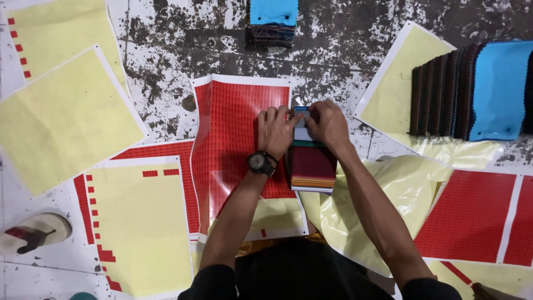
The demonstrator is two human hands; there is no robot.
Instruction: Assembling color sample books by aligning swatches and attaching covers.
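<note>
Pressing: both hands work at the far end of a stack of fabric swatches in the middle of the scene.
Left hand: the left hand, with a black wristwatch on its wrist, lies with fingers curled, its fingertips touching the top swatch beside a small blue piece; whether its grip pinches anything I cannot tell.
Right hand: the right hand lies over the far end of the stack, fingers bent and pressed together on the pale top swatch.
Stack: maroon on top at its near end, with coloured edges showing below; it sits just right of a red label sheet.
Floor: the speckled floor carries everything.
Left side: yellow backing sheets lie spread out, and a sandal rests near the left edge.
Right side: a fanned row of dark swatches with a blue one on top lies on a yellow sheet; another red sheet lies nearer.
Far: a smaller swatch pile with a blue top.
</note>
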